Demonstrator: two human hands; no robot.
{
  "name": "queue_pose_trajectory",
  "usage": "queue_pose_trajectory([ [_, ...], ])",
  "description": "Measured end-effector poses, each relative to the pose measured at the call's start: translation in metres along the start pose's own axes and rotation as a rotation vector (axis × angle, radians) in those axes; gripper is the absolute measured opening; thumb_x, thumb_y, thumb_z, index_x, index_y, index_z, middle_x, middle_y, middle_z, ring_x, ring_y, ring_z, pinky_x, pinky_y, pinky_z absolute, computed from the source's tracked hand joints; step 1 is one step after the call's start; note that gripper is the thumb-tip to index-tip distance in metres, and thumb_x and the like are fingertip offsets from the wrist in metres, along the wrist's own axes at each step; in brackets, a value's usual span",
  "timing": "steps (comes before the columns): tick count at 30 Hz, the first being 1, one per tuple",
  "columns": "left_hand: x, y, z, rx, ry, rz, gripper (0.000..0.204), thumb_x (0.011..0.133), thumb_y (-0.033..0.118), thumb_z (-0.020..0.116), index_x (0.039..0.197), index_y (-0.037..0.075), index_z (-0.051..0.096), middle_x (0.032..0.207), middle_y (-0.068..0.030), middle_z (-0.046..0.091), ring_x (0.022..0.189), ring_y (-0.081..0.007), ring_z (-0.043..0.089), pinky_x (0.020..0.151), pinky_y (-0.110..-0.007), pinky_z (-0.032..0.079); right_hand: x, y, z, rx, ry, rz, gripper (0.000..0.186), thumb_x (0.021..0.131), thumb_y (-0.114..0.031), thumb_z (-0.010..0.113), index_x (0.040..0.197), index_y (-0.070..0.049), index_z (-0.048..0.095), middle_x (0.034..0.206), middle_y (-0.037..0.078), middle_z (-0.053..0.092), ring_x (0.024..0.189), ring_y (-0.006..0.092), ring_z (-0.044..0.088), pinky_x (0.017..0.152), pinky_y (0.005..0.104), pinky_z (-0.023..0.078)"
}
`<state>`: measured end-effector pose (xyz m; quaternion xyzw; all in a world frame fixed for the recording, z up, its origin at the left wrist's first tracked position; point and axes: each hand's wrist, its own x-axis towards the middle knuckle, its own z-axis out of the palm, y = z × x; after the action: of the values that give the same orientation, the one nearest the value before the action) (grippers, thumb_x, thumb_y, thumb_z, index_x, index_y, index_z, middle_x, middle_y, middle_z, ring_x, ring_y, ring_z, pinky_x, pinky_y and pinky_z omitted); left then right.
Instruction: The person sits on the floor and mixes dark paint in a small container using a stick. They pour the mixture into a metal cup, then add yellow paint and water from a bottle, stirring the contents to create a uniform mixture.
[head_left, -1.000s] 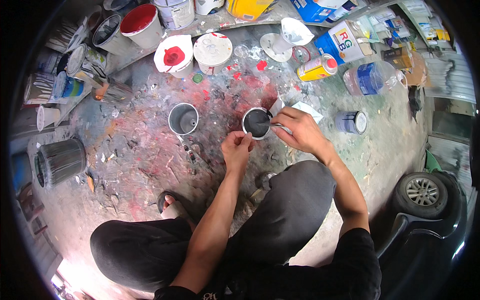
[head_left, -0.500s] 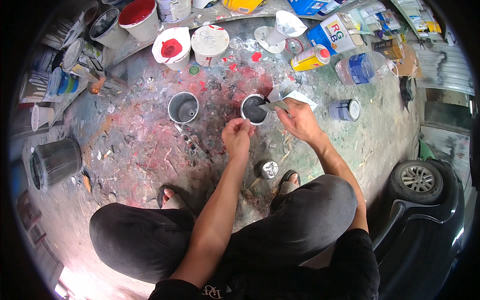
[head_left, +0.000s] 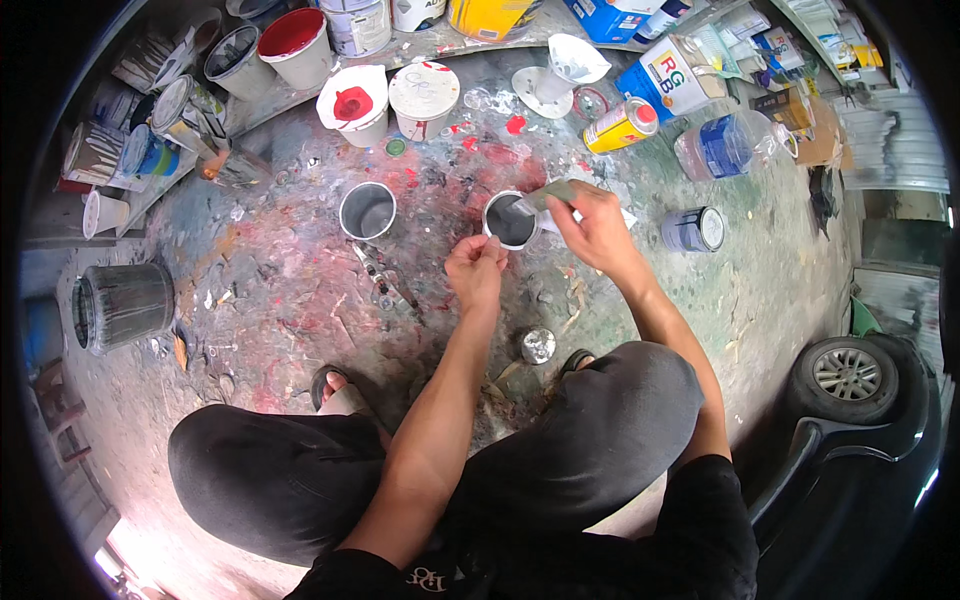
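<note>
A small round cup (head_left: 486,222) of dark grey paint stands on the stained floor in front of me. My left hand (head_left: 476,272) is closed at its near rim, fingers and thumb pinching the edge. My right hand (head_left: 598,235) is wrapped round a flat grey-green paint stirrer (head_left: 546,196), whose lower end reaches over the cup's right side into the paint. Part of a white sheet (head_left: 629,219) shows behind my right hand. To the left, apart from both hands, stands a second cup (head_left: 367,212), grey inside.
Beyond the cups are a red-stained tub (head_left: 354,105), a lidded tub (head_left: 424,98), a yellow can (head_left: 620,125) and a clear plastic jug (head_left: 722,146). A small tin (head_left: 694,229) stands right, another (head_left: 538,346) nearer my feet. Left lies a black bucket (head_left: 125,307); right is a car wheel (head_left: 848,378).
My right hand has tilted the stirrer more upright, and its end has shifted within the cup. My left hand stays at the rim. The whole view has shifted slightly.
</note>
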<state>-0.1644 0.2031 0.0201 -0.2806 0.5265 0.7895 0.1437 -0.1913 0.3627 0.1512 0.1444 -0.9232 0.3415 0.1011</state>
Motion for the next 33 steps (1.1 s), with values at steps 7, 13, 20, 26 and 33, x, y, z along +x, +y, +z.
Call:
queue_pose_trajectory([
  [7,0.002,0.006,0.005,0.011,0.025,0.059,0.009,0.095,0.007,0.068,0.098,-0.001,0.067,0.087,-0.0082,0.07,0.076,-0.0155,0.068,0.068,-0.029,0.058,-0.011,0.019,0.008,-0.051,-0.1,-0.008,0.015,0.092,-0.013,0.062,0.085,0.001,0.062,0.074,0.019,0.059,0.067,0.0402,0.059,0.061,0.0466,0.047],
  [13,0.007,0.004,0.0,0.034,0.034,0.058,0.009,0.094,0.006,0.068,0.098,-0.002,0.067,0.086,-0.0092,0.07,0.076,-0.0166,0.069,0.067,-0.029,0.058,-0.013,0.003,0.007,0.102,0.039,0.047,0.015,0.093,-0.013,0.062,0.087,0.001,0.064,0.071,0.019,0.058,0.062,0.039,0.058,0.058,0.0449,0.046],
  [20,-0.003,0.005,0.005,0.041,0.016,0.057,0.009,0.094,0.006,0.067,0.097,-0.003,0.067,0.086,-0.0096,0.071,0.075,-0.0168,0.069,0.066,-0.029,0.058,-0.002,0.037,0.01,-0.046,-0.028,0.025,0.019,0.093,-0.015,0.063,0.088,0.003,0.064,0.075,0.021,0.061,0.066,0.0418,0.059,0.06,0.0457,0.046],
  [26,0.001,0.007,0.003,0.035,0.023,0.06,0.011,0.093,0.006,0.068,0.098,-0.004,0.066,0.086,-0.0109,0.07,0.075,-0.0173,0.069,0.069,-0.03,0.059,-0.015,0.022,0.017,0.01,-0.023,0.084,0.022,0.091,-0.013,0.065,0.078,0.003,0.058,0.071,0.021,0.059,0.066,0.0421,0.059,0.058,0.0472,0.045],
  [33,0.003,0.006,0.0,0.024,0.016,0.072,0.011,0.093,0.006,0.067,0.098,-0.004,0.066,0.087,-0.011,0.07,0.075,-0.0175,0.069,0.068,-0.031,0.06,0.005,0.01,0.004,0.025,0.077,0.078,0.022,0.091,-0.011,0.065,0.077,0.004,0.057,0.067,0.021,0.056,0.061,0.0406,0.057,0.057,0.0458,0.043],
])
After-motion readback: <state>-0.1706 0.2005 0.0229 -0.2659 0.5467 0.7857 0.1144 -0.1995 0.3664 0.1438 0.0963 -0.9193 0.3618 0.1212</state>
